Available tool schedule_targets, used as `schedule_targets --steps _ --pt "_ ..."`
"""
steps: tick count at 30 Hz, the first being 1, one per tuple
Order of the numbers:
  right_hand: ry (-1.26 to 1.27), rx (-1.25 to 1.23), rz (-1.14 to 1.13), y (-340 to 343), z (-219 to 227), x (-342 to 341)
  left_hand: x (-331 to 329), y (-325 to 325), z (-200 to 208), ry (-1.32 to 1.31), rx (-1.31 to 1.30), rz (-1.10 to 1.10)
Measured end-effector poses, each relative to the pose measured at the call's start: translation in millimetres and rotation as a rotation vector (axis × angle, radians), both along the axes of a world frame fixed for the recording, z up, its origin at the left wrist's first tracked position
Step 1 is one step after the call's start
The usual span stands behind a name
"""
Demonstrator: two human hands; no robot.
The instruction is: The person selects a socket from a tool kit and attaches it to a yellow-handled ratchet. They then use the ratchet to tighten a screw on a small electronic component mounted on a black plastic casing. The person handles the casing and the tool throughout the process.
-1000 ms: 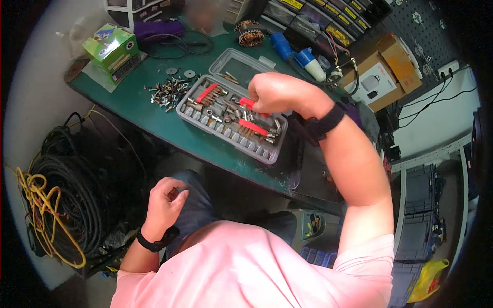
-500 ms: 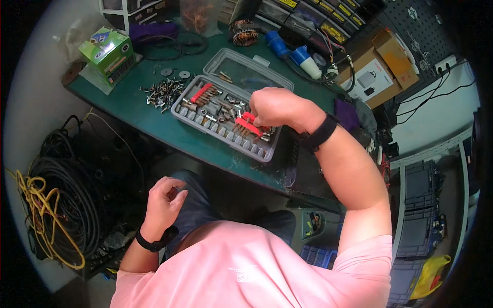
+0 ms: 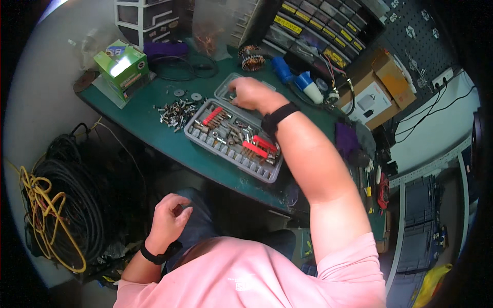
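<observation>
My right hand (image 3: pixel 250 93) reaches over the clear lid (image 3: pixel 222 93) of a grey socket-and-bit case (image 3: pixel 233 167), which lies open on the green bench. Its fingers are closed and point down into the lid, where small metal pieces lie; whatever they pinch is hidden. Rows of sockets fill the near side of the case. Within it a red bit holder (image 3: pixel 212 116) sits at the left and two more red holders (image 3: pixel 255 149) at the right, carrying brownish bits. My left hand (image 3: pixel 171 218) hangs above my lap, loosely curled with thumb and fingers apart, holding nothing.
Loose screws (image 3: pixel 177 114) and two washers lie left of the case. Beyond stand a green box (image 3: pixel 121 69), copper-wound rings (image 3: pixel 252 62), blue connectors (image 3: pixel 303 84) and a drawer cabinet (image 3: pixel 318 31). A cardboard box (image 3: pixel 377 97) is at right; coiled black cable (image 3: pixel 72 205) lies at left.
My right hand has left the red bit holders and moved left and away from me to the lid. The left hand stays above my lap. The whole view has shifted slightly.
</observation>
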State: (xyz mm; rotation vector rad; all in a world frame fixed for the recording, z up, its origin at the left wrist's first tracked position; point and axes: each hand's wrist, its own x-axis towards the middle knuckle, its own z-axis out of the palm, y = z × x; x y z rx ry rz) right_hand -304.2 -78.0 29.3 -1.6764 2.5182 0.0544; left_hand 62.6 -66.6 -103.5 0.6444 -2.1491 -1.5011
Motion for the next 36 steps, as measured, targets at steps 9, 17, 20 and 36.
schedule_targets --steps 9,17,20,36 --pt "-0.119 0.019 0.056 -16.9 -19.6 -17.1 7.8 -11.0 -3.3 0.001 0.025 0.032" --pt "-0.285 0.093 -0.133 -17.5 -7.2 -10.2 8.2 -11.0 -6.3 -0.005 0.038 0.034" --pt "-0.081 0.068 0.007 -20.3 -14.4 -12.4 9.5 -10.4 -5.6 -0.002 0.048 0.041" --pt "-0.186 0.195 -0.205 -43.1 -44.6 -27.1 13.2 -9.7 -4.0 -0.02 0.017 0.034"
